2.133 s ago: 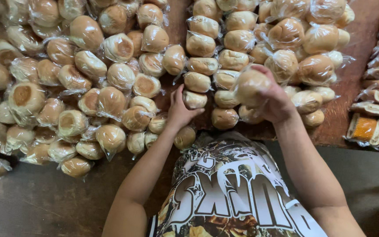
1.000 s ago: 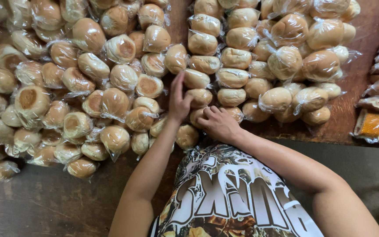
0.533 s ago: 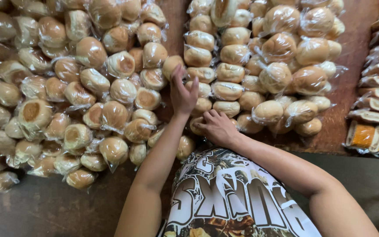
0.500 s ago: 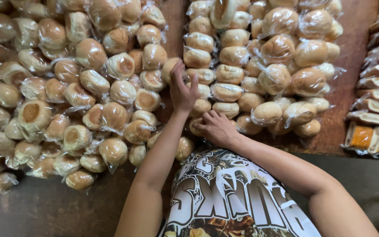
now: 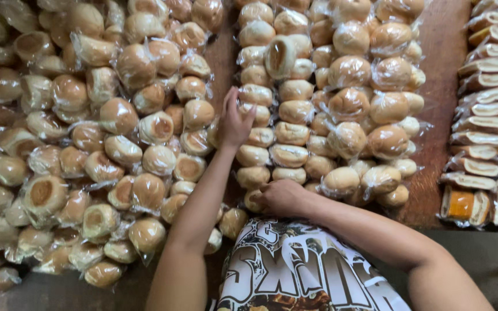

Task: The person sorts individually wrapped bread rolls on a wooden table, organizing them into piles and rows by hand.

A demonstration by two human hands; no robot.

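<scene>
Compared with half a second earlier, both hands sit almost where they were; only the left hand [image 5: 234,122] shows its fingers drawn closer to the buns instead of spread upward.

Left hand: it rests at the left edge of the neat column of wrapped buns [image 5: 260,115], palm toward the wrappers, fingers loosely together and pressing sideways against one wrapped bun [image 5: 256,95]. The grip closes on nothing; it appears to steady or square the row.

Right hand: the right hand [image 5: 283,196] lies curled at the near end of the same column, fingers folded over the lowest bun [image 5: 255,200] at the surface edge. Whether the grip is actually clamped on it cannot be told, since the knuckles hide the fingertips.

Surroundings: a loose heap of bagged buns [image 5: 105,144] lies to the left, unsorted. Ordered rows fill the middle, on the wooden surface [image 5: 439,75]. Sliced filled pastries in clear packs [image 5: 485,126] are stacked at far right.
</scene>
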